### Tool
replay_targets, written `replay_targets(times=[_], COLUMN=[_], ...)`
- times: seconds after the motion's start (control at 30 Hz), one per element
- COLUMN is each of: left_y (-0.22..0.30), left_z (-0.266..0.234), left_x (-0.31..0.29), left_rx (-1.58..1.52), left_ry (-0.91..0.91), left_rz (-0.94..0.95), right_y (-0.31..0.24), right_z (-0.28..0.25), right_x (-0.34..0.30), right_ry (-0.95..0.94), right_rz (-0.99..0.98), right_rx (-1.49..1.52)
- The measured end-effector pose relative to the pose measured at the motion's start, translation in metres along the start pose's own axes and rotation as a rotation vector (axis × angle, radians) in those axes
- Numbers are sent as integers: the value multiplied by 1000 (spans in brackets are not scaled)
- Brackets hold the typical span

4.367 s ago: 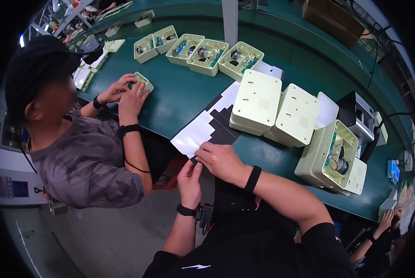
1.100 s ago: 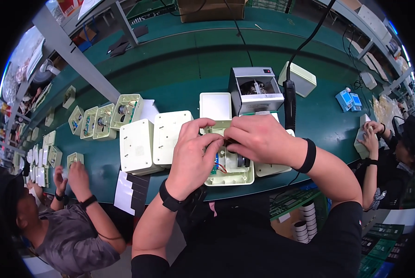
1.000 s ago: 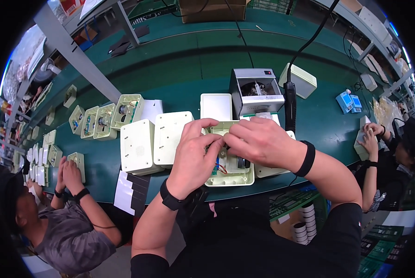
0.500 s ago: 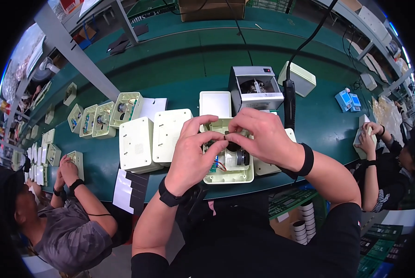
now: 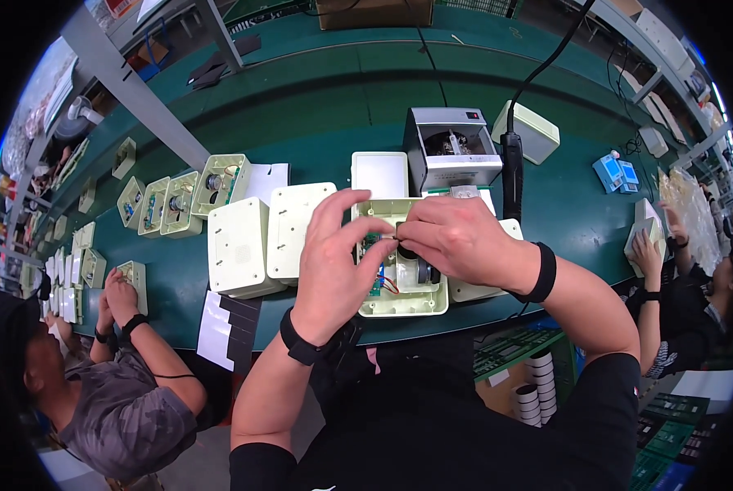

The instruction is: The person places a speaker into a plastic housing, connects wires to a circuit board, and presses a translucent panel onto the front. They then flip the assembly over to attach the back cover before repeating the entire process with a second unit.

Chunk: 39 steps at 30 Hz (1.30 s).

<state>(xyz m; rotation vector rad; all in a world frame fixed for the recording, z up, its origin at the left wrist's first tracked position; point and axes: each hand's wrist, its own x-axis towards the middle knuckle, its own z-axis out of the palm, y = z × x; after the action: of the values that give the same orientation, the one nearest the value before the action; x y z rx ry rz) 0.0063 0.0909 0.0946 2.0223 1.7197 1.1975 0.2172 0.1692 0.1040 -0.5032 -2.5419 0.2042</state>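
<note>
In front of me an open pale-green plastic box [image 5: 403, 309] rests on the bench, close to its front edge. Inside it are a green circuit board [image 5: 373, 282], red and blue wires [image 5: 389, 285] and a round black-and-silver part [image 5: 426, 274]. My left hand [image 5: 333, 266] hovers over the left side of the box, thumb and forefinger pinched together at a tiny dark item. Fingertips of my right hand [image 5: 460, 241] meet it from the right, closed and bunched. What lies between the fingers is mostly hidden and too small to name.
Closed pale boxes [image 5: 239, 250] stand left of the open one; several open boxes [image 5: 223, 182] with parts sit farther left. Behind are a grey machine [image 5: 454, 151] and a black-handled tool [image 5: 511, 180] hanging on a cable. Co-workers sit at left [image 5: 121, 393] and right [image 5: 694, 303].
My right hand has curled its fingers more and turned slightly above the box. My left hand keeps its pinch. The right co-worker has lifted one hand off a white box.
</note>
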Motion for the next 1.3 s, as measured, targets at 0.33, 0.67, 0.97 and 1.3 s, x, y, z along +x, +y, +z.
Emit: replay_targets(times=[0.33, 0.67, 0.97, 1.3], left_y=[-1, 0, -7, 20], left_z=[0, 1, -5, -37], left_x=[0, 2, 3, -35], left_rx=[15, 31, 144, 26], left_ry=[-106, -112, -127, 40], left_rz=[61, 70, 173, 118], right_y=[-3, 0, -3, 101], right_z=[2, -1, -13, 40], right_x=[3, 7, 22, 164], right_ry=[-127, -160, -383, -832], right_rz=[78, 38, 123, 340], right_rx=[-73, -85, -71, -379])
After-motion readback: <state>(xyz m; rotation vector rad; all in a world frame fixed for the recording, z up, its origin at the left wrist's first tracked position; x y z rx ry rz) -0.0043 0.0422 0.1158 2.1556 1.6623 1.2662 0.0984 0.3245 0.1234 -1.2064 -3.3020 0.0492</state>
